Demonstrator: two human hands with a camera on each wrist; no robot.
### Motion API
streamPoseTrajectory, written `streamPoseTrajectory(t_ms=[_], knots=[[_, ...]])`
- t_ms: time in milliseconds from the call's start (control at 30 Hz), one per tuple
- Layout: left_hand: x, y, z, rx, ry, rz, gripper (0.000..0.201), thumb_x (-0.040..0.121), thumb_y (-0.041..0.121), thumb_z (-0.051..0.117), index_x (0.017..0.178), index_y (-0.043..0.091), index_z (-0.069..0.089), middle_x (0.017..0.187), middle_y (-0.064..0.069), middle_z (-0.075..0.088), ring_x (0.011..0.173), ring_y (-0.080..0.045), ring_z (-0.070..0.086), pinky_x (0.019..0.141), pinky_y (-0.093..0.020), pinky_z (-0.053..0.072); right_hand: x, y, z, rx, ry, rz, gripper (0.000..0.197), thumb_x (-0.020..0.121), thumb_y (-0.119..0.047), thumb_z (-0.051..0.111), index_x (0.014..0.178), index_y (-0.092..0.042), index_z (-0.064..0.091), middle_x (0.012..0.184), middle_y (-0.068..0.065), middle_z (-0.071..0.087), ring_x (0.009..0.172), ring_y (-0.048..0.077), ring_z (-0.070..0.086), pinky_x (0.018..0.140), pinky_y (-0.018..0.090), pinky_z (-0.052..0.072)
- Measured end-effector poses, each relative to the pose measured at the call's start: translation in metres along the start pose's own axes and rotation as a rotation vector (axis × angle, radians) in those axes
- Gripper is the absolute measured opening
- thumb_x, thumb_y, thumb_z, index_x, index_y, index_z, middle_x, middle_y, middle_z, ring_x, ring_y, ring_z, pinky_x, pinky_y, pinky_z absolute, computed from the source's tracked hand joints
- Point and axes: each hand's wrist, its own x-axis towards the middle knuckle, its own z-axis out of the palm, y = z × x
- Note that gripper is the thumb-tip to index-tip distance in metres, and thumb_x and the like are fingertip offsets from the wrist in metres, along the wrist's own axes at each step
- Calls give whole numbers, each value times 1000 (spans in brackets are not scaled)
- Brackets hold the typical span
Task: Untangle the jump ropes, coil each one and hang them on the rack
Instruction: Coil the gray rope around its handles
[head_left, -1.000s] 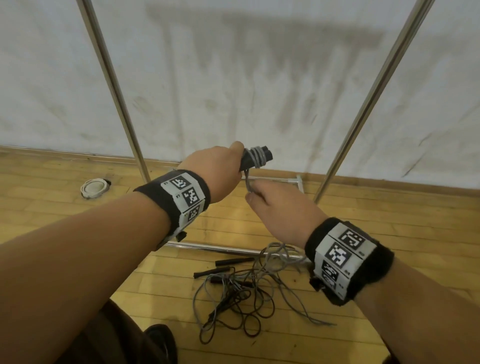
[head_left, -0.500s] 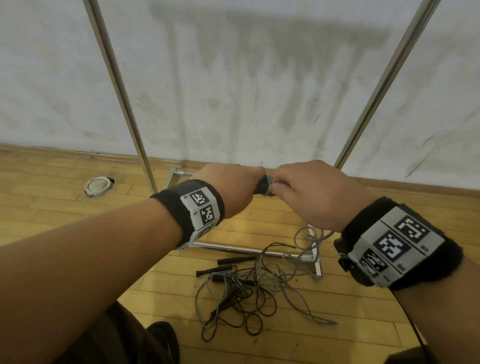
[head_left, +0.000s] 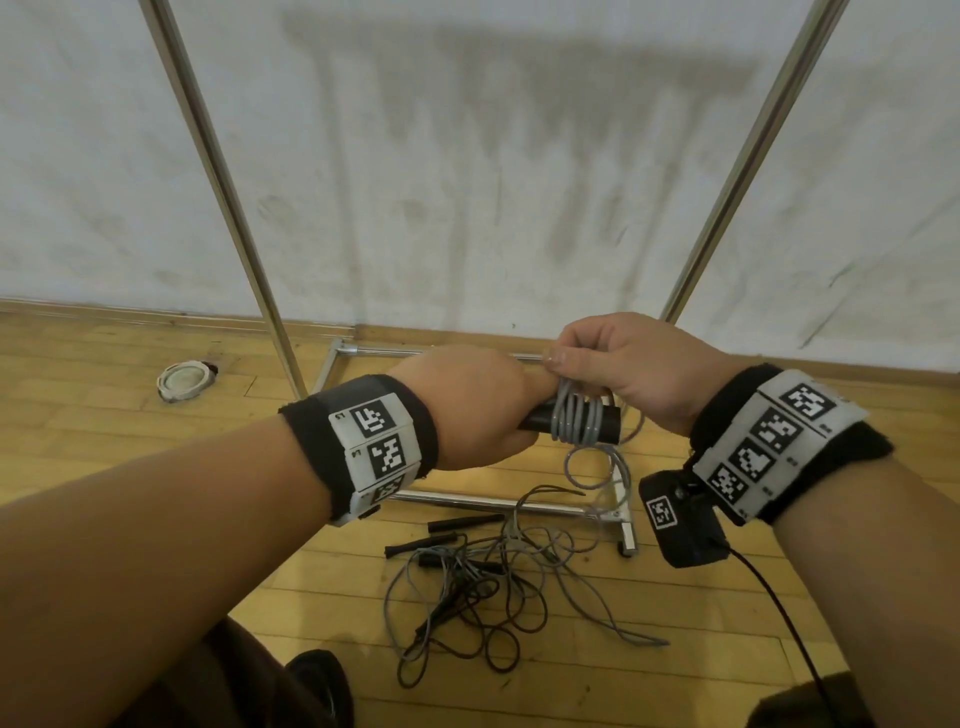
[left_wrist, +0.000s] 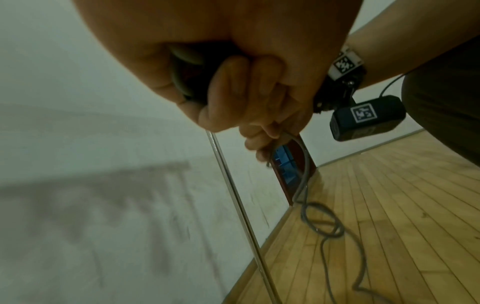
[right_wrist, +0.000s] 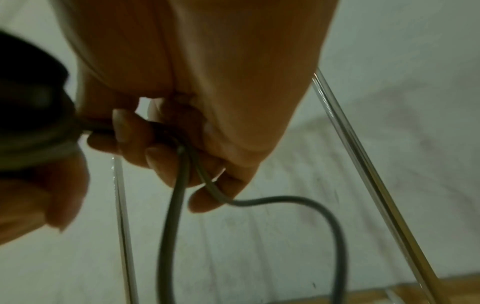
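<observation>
While a round white disc (head_left: 184, 380) lies on the wooden floor (head_left: 104, 441) at the left of the frame, the left hand (head_left: 467, 410) at centre has its grip curled round a black handle (head_left: 566, 423), whose free end juts out to the right of the fist. Grey rope (head_left: 574, 421) is wound in several turns round that free end, and the right hand (head_left: 628, 364) just right of it pinches the rope. Below, at lower centre, the other jump ropes (head_left: 483, 582) lie tangled on the floor beside the rack (head_left: 748, 156) base.
</observation>
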Motion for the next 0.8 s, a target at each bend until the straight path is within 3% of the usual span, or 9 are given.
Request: streamPoseTrajectory(t_ms=[100,167,200,267,400,533,633,733,800], knots=[[-2,0,-8,-55,71,-18,26,103,40,51,123,24,54,76,10,50,59,-10,41,50,-23,22,3,5,7,294,28,72,43,97,-35,59,98,7,66,83,16,63,74,26,57,74,37,49],[-2,0,-14,-109,112,-48,28,101,41,51,124,25,55,85,7,58,66,-16,48,51,-24,25,3,6,15,471,53,111,29,103,-18,54,102,9,63,84,20,58,72,29,54,69,33,52],[-1,-1,-16,-131,130,-67,25,101,42,52,119,25,55,82,8,55,65,-15,48,51,-25,25,3,7,21,504,60,123,15,103,-5,52,100,6,62,80,19,55,68,30,49,66,33,53],[0,-3,-20,-150,161,-120,18,100,43,51,100,26,47,73,9,44,59,-10,40,50,-27,25,5,9,35,504,85,174,16,101,8,47,96,1,60,66,11,52,58,26,40,68,40,53],[6,-16,-19,-135,158,-265,21,103,37,54,94,24,40,71,7,41,57,-9,38,49,-29,24,11,13,60,581,74,289,34,110,-24,38,86,-10,57,57,0,43,47,16,33,57,38,50],[9,-25,-13,-78,90,-365,15,105,31,51,97,23,42,73,6,42,58,-10,40,48,-28,25,11,15,70,495,114,258,42,110,-38,37,92,-8,59,54,-2,43,42,14,34,43,29,44],[10,-29,-12,-25,-5,-423,9,107,25,50,100,21,47,76,3,44,59,-12,43,48,-27,27,7,7,71,158,60,222,37,109,-36,40,104,-7,63,67,3,52,47,18,45,45,32,44],[10,-29,-9,61,-161,-412,8,108,19,49,107,19,57,77,2,48,60,-13,46,48,-27,31,-1,-10,72,-555,-126,126,33,108,-34,41,131,-17,57,109,3,66,92,22,64,76,36,51],[12,-21,-5,110,-294,-362,14,108,17,50,110,17,64,77,3,48,61,-14,47,50,-27,32,-7,-21,73,-856,-156,72,29,107,-28,42,129,-20,59,111,0,65,98,20,63,81,32,52]])
